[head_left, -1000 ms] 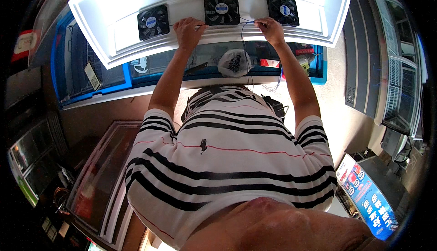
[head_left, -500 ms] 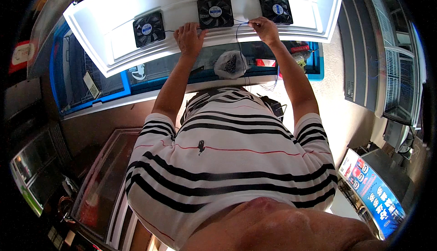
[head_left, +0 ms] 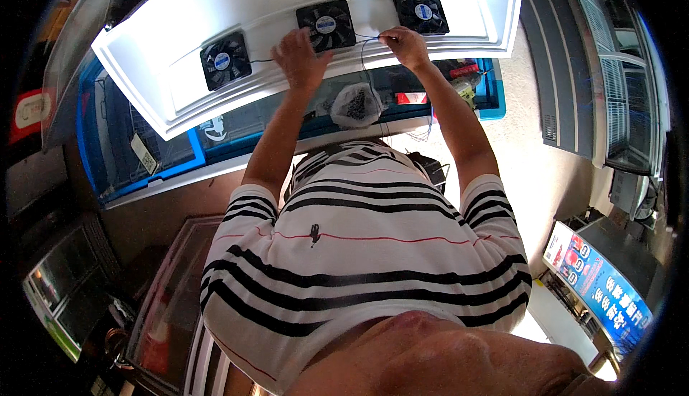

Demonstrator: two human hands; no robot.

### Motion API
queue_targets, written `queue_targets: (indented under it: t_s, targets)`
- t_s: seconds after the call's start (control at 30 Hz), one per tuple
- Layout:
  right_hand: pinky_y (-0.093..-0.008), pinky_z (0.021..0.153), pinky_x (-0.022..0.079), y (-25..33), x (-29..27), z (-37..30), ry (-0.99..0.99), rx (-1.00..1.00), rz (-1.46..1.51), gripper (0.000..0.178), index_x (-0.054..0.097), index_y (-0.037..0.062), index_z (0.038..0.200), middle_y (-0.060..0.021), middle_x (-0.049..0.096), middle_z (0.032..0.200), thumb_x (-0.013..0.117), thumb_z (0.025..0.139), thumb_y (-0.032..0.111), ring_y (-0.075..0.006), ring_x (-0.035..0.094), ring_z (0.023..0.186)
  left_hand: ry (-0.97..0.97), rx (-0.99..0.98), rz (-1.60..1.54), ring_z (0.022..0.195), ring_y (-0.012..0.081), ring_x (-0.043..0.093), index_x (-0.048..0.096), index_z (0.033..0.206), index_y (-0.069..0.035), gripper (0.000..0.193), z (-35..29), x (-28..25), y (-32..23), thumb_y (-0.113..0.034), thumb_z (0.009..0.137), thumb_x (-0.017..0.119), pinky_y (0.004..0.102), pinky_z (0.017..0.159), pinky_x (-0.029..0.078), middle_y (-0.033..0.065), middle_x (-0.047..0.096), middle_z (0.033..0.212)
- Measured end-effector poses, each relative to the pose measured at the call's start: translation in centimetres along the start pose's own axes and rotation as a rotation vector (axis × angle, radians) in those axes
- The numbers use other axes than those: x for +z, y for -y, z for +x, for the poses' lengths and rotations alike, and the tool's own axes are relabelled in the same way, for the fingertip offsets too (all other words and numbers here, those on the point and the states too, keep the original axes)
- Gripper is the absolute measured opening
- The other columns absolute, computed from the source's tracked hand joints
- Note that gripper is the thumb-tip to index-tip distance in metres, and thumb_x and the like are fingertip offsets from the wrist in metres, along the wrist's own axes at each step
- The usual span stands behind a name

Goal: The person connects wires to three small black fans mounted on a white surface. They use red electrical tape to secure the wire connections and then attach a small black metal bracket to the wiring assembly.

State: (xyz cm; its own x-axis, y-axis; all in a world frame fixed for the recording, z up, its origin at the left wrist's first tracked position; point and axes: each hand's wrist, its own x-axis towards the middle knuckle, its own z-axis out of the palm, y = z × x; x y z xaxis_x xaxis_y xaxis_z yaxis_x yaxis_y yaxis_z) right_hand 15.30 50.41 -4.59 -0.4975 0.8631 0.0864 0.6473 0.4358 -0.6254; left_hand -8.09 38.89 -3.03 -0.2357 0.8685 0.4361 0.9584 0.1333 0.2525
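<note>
Some wires (head_left: 368, 38), pinched by my right hand (head_left: 406, 46), seem light, limp, best gripped mid-length; my left hand (head_left: 301, 62) is loosely spread.

The white panel (head_left: 273, 8) is cut off on its far side by the upper frame edge. The left hand (head_left: 301, 60) is blurred and covers the near left corner of the middle fan (head_left: 326, 26). The right hand (head_left: 405, 46) conceals part of the thin wire (head_left: 363, 56). The plastic bag's (head_left: 344, 113) dark contents are too small to identify.
</note>
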Motion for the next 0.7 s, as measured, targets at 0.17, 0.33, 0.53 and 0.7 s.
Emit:
queue_targets:
  t_s: [0.17, 0.33, 0.53, 0.7]
  targets:
    - [-0.0363, 0.076, 0.05, 0.1, 0.1, 0.1, 0.005, 0.016, -0.014, 0.014, 0.071, 0.018, 0.092, -0.0041, 0.067, 0.096, 0.061, 0.085, 0.023, -0.0254, 0.064, 0.088, 0.013, 0.457, -0.091, 0.108, 0.0204, 0.051, 0.062, 0.112, -0.019, 0.045, 1.9, 3.1, -2.2, -0.022, 0.069, 0.076, 0.0484, 0.096, 0.032, -0.0012, 0.056, 0.112]
    - [-0.0357, 0.073, 0.05, 0.3, -0.3, 0.1, 0.006, -0.019, -0.016, 0.014, 0.071, 0.0152, 0.092, -0.0056, 0.067, 0.092, 0.061, 0.085, 0.023, -0.0253, 0.064, 0.085, 0.024, 0.395, -0.218, 0.1, 0.0175, 0.053, 0.071, 0.091, -0.017, 0.022, 2.7, 3.8, -3.7, -0.018, 0.07, 0.075, 0.0455, 0.097, 0.032, -0.0028, 0.059, 0.098]
    - [-0.037, 0.075, 0.05, 0.3, -0.2, 0.0, 0.005, -0.021, 0.039, 0.015, 0.072, 0.0151, 0.092, -0.0084, 0.067, 0.093, 0.063, 0.084, 0.023, -0.0279, 0.063, 0.087, 0.149, 0.453, -0.11, 0.097, 0.0183, 0.054, 0.071, 0.077, -0.017, 0.008, 4.0, 4.4, -4.1, -0.02, 0.071, 0.072, 0.0456, 0.098, 0.031, -0.0032, 0.059, 0.089]
    - [-0.0373, 0.075, 0.05, 0.1, -0.2, 0.0, 0.01, -0.026, 0.048, 0.016, 0.072, 0.0144, 0.093, -0.0088, 0.067, 0.092, 0.066, 0.082, 0.025, -0.0285, 0.063, 0.086, 0.122, 0.466, -0.115, 0.096, 0.0185, 0.054, 0.071, 0.077, -0.019, 0.006, 4.2, 4.6, -4.1, -0.021, 0.072, 0.07, 0.0462, 0.098, 0.031, -0.0028, 0.062, 0.086]
